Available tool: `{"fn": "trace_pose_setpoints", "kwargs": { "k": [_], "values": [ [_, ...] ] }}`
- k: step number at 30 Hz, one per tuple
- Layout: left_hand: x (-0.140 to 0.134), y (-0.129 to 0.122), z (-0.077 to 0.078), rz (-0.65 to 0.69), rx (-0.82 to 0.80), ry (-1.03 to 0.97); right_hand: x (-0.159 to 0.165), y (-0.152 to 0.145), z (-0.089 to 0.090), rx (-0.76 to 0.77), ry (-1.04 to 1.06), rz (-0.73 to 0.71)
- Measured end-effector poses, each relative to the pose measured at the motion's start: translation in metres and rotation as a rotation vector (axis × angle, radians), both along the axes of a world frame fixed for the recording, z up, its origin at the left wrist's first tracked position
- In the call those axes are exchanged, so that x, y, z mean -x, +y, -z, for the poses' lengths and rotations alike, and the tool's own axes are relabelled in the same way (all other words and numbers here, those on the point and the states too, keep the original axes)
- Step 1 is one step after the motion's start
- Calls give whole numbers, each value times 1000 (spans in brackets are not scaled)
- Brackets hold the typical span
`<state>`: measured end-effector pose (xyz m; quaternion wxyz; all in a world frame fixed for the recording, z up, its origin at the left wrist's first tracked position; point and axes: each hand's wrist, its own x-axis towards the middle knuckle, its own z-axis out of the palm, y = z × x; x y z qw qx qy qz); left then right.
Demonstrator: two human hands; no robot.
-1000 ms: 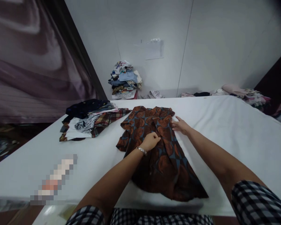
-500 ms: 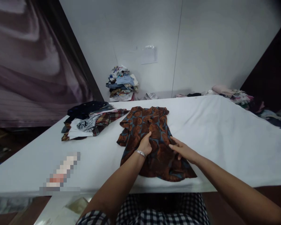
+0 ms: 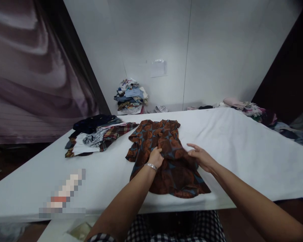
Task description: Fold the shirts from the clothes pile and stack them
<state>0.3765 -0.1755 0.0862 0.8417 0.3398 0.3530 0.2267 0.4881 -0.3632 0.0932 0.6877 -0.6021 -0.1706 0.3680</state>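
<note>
Curtain [image 3: 27, 84]: hangs in pale folds down the left of the frame.
Pixelated object [image 3: 67, 191]: lower left, lying aslant on the white table [image 3: 111, 181]; too masked to name.
Clothes pile [image 3: 91, 139]: left of centre, dark, white and plaid pieces layered loosely.
Clothes stack [image 3: 131, 97]: upper centre, tall, against the wall [image 3: 217, 57].
Left hand [image 3: 156, 158]: centre of the frame, bracelet [image 3: 150, 166] at the wrist; fingers curled close together with the thumb near them, on the brown garment [image 3: 170, 143]; whether they pinch a fold cannot be told.
Brown garment: centre, spread on the table, its long axis running from upper centre down and slightly right to the hem near the table's front edge. It lies under the left fingers and to the left of the right ones; the left hand is nearer its middle.
Right hand [image 3: 202, 160]: right of centre, at the garment's right edge; fingers partly spread, forefinger apart from the thumb, any hold unclear.
Clothes heap [image 3: 247, 108]: right, beyond the table's far edge.
</note>
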Motion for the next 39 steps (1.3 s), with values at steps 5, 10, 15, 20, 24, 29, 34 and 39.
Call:
{"fn": "trace_pose_setpoints", "kwargs": {
  "k": [5,10,15,20,24,29,34,39],
  "values": [
    [22,-4,17,233,-23,79,15,-5,7,69,114,-186],
    [30,-6,14,292,-46,29,25,-2,16,182,-127,-220],
    [32,-6,19,515,51,69,44,-18,38,321,-748,-437],
    [19,-8,-2,404,-43,-42,46,-18,44,383,-1048,-367],
    [12,-5,-31,285,-184,-192,36,-12,19,99,-526,-140],
    [19,-11,-18,256,-262,-167,38,-13,-4,-16,-29,-85],
    [28,-13,23,238,-208,173,26,-21,14,138,-98,-287],
    [29,11,33,407,-394,421,-26,-1,11,479,-482,-457]
  ]
}}
